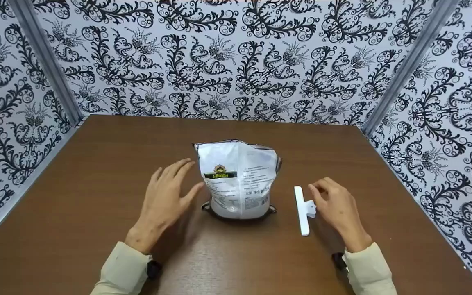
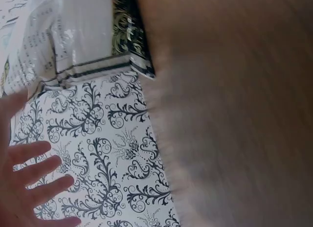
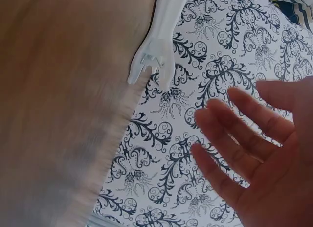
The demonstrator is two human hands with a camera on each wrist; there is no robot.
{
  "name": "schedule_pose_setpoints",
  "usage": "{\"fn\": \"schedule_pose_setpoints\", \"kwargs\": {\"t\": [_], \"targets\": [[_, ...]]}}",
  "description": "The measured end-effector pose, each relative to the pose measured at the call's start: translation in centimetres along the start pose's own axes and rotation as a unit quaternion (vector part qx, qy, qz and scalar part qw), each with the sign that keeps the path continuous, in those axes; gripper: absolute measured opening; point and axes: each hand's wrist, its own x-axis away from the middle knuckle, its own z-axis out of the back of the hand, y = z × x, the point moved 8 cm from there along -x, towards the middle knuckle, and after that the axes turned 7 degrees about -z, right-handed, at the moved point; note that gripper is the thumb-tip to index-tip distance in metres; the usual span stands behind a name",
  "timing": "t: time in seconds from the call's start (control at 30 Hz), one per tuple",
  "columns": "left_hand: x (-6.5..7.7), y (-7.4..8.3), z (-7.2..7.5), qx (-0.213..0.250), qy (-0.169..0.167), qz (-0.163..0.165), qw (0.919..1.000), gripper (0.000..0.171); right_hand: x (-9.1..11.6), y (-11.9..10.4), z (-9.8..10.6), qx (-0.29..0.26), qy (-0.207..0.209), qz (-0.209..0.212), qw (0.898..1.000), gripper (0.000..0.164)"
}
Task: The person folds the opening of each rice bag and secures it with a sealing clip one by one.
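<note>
A white plastic rice bag [image 1: 240,180] with printed text and a dark label stands upright on the brown table, its top edge uneven. To its right lies a white bag clip [image 1: 301,211], long bar and short grip tabs showing. My left hand [image 1: 164,196] hovers at the bag's left side, fingers spread and holding nothing; the left wrist view shows the bag [image 2: 83,31] above those fingers. Just right of the clip is my right hand [image 1: 338,207]. In the right wrist view its fingers [image 3: 234,144] are loosely bent, apart from the clip's tabs [image 3: 156,60].
The brown wooden table [image 1: 76,196] reaches back to a patterned white-and-black wall [image 1: 228,61]. Similar side panels with grey corner strips [image 1: 47,61] flank it left and right. A dark band [image 1: 154,269] shows at the left cuff.
</note>
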Motion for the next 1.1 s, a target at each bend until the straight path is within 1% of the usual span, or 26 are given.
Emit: {"fn": "schedule_pose_setpoints", "kwargs": {"t": [0.1,0.2,0.3,0.43,0.6,0.73,0.9,1.0,1.1], "targets": [[-0.3,0.4,0.6,0.034,0.038,0.000,0.9987,0.049,0.1,-0.4,0.3,0.001,0.024,0.018,1.000,0.010],[-0.5,0.7,1.2,0.061,0.060,0.006,0.9963,0.043,0.1,-0.7,0.5,-0.005,0.036,0.027,0.999,0.010],[-0.7,1.0,1.7,0.084,0.072,0.014,0.9937,0.041,0.2,-1.0,0.6,-0.014,0.040,0.030,0.999,0.011],[-1.2,1.4,2.1,0.111,0.082,0.020,0.9902,0.043,0.1,-1.5,0.7,-0.025,0.041,0.033,0.998,0.010],[-1.8,1.8,2.6,0.138,0.102,0.023,0.9849,0.047,0.0,-2.2,0.7,-0.045,0.033,0.032,0.998,0.009],[-2.0,2.0,2.8,0.146,0.123,0.034,0.9810,0.054,-0.1,-2.8,0.6,-0.062,0.026,0.030,0.997,0.006],[-2.3,2.5,3.2,0.131,0.150,0.037,0.9793,0.063,-0.2,-3.8,0.3,-0.099,0.021,0.043,0.994,0.004],[-2.5,3.1,3.2,0.122,0.156,0.032,0.9797,0.065,-0.2,-4.3,0.3,-0.128,0.021,0.052,0.990,0.005],[-2.7,3.7,3.0,0.114,0.154,0.026,0.9811,0.066,-0.2,-4.8,0.2,-0.158,0.028,0.066,0.985,0.008]]}}
